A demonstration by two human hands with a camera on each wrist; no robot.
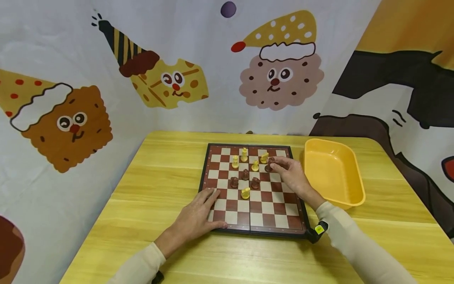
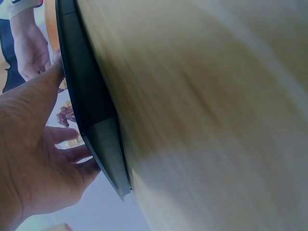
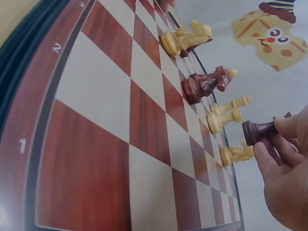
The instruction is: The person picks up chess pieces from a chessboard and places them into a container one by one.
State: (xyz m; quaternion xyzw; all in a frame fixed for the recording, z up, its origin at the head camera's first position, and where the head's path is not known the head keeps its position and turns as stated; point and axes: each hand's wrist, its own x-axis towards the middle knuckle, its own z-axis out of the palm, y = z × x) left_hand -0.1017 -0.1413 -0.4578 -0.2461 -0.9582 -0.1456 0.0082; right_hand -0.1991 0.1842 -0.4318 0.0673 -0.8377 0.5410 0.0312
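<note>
Presently the right hand (image 1: 293,176) had a dark chess piece (image 3: 260,131) pinched between its thumb and fingertips, over the far right part of the chessboard (image 1: 267,208). Whether that piece's base touched a square was hard to tell, since the fingers partly hid it in the head view and the wrist view was steeply tilted.

The left hand (image 1: 196,215) gripped nothing; it rested at the board's near left corner, fingers extended over the left edge and thumb spread out along the near edge.

Just beside the held piece stood a far yellow knight (image 1: 264,157), with a small yellow piece (image 1: 255,166) near it. To their left were a tall yellow piece (image 1: 244,155) and a yellow rook (image 1: 235,161). Three dark pieces (image 1: 246,174) stood in a loose cluster around the middle of the board, and a near yellow knight (image 1: 245,193) stood in front of them, closer to the person.

The board lay open and flat on the wood-patterned desk (image 1: 152,169). A yellow tray (image 1: 359,185) sat to its right, near the board's edge. Behind the desk hung a white cloth (image 1: 220,94) printed with cartoon food in party hats.
</note>
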